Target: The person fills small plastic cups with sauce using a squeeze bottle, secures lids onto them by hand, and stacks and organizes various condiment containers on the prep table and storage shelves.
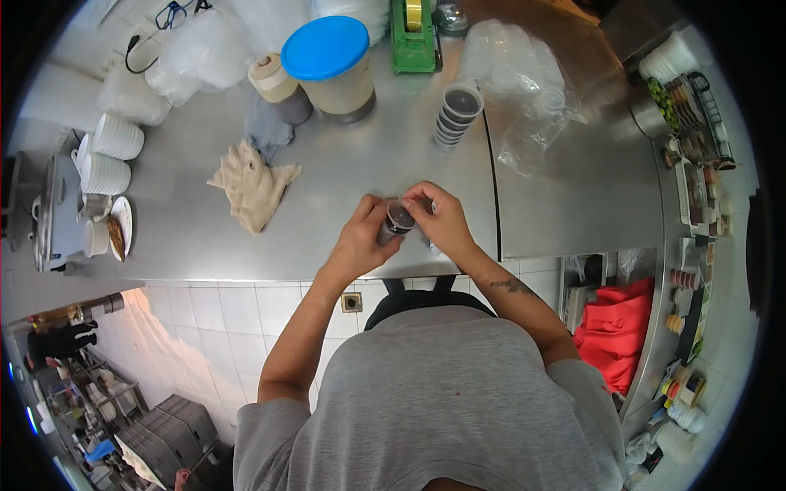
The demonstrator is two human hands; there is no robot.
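Near the front edge of the steel counter (327,237), a small clear cup of dark contents (399,217) is between my two hands. My left hand (366,239) wraps round its side. The fingers of my right hand (438,217) pinch at the rim on the other side; whether a lid is there is too small to tell. Behind them to the right stands a stack of similar filled cups (457,114). A crumpled beige cloth (252,186) lies to the left of my hands.
A blue-lidded tub (326,61), a squeeze bottle (281,90) and a green tape dispenser (413,45) stand at the back. Bagged clear lids or cups (524,74) lie back right. White bowls (106,173) and a plate (121,225) are far left.
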